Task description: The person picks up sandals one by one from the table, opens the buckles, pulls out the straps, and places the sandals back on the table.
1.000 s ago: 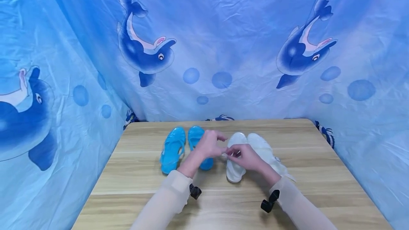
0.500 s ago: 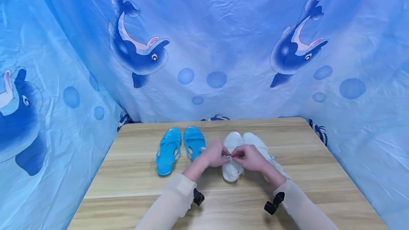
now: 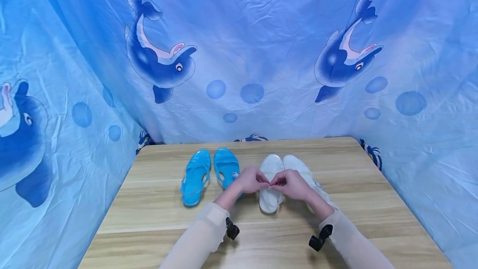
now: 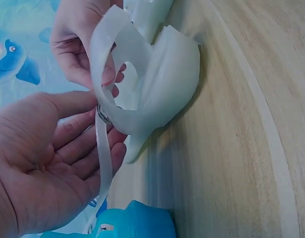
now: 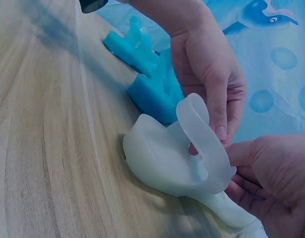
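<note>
2 hands at the strap of a white jelly sandal, wooden table.

Left hand (image 3: 249, 180) and right hand (image 3: 290, 184) meet fingertip to fingertip over the left white sandal (image 3: 270, 186), which lies sole-down right of table centre, its twin white sandal (image 3: 304, 173) touching it on the right. Left wrist view: left hand pinches the translucent strap (image 4: 103, 158) near the small metal buckle (image 4: 103, 117), fingers loosely curled round the strap. Right wrist view: right hand grips the looped ankle band (image 5: 204, 144), thumb and fingers closed on it. 2 blue jelly sandals (image 3: 209, 173) stand side by side just left of the hands. Table (image 3: 149, 219) is pale wood; dolphin-print blue cloth (image 3: 239, 53) hangs behind and at both sides.
</note>
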Demonstrator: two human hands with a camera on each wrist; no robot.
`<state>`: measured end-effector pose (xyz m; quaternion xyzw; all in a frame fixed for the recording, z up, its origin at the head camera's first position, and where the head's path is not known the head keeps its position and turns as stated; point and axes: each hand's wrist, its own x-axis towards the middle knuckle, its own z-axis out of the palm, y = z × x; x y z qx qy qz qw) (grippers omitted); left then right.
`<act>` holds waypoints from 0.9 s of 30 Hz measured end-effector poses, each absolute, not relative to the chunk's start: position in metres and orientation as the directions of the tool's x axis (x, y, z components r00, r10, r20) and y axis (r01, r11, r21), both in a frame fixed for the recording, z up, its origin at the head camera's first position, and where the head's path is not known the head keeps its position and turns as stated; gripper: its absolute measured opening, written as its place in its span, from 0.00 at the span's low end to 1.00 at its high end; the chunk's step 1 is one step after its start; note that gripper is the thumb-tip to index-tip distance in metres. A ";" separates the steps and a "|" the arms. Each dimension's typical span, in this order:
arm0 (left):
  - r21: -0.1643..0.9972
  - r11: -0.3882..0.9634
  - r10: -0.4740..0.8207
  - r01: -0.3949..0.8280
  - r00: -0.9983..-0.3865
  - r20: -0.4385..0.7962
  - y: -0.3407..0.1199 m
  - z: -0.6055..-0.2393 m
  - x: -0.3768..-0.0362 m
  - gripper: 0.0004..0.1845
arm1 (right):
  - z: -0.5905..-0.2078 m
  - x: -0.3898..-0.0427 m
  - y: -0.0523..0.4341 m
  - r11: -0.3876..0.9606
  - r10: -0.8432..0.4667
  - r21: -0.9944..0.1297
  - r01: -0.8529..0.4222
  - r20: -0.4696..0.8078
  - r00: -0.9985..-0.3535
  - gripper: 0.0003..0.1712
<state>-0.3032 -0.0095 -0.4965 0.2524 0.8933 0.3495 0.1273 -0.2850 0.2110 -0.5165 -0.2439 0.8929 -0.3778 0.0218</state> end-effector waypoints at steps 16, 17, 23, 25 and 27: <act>0.470 0.736 0.582 0.487 -0.810 -0.072 0.003 -0.485 -0.304 0.07 | -0.527 -0.279 0.213 0.542 -0.430 -0.717 -0.438 0.211 -0.878 0.05; 0.436 0.746 0.586 0.503 -0.807 -0.070 0.004 -0.484 -0.303 0.07 | -0.528 -0.279 0.213 0.540 -0.428 -0.717 -0.442 0.219 -0.877 0.05; 0.345 0.744 0.617 0.572 -0.787 -0.025 0.005 -0.483 -0.301 0.06 | -0.530 -0.277 0.212 0.558 -0.401 -0.695 -0.453 0.252 -0.881 0.04; 0.353 0.731 0.626 0.583 -0.780 -0.008 0.004 -0.484 -0.301 0.06 | -0.530 -0.277 0.211 0.564 -0.393 -0.690 -0.454 0.259 -0.882 0.04; 0.368 0.716 0.636 0.593 -0.772 0.007 0.001 -0.486 -0.302 0.06 | -0.531 -0.276 0.211 0.562 -0.389 -0.691 -0.456 0.266 -0.882 0.04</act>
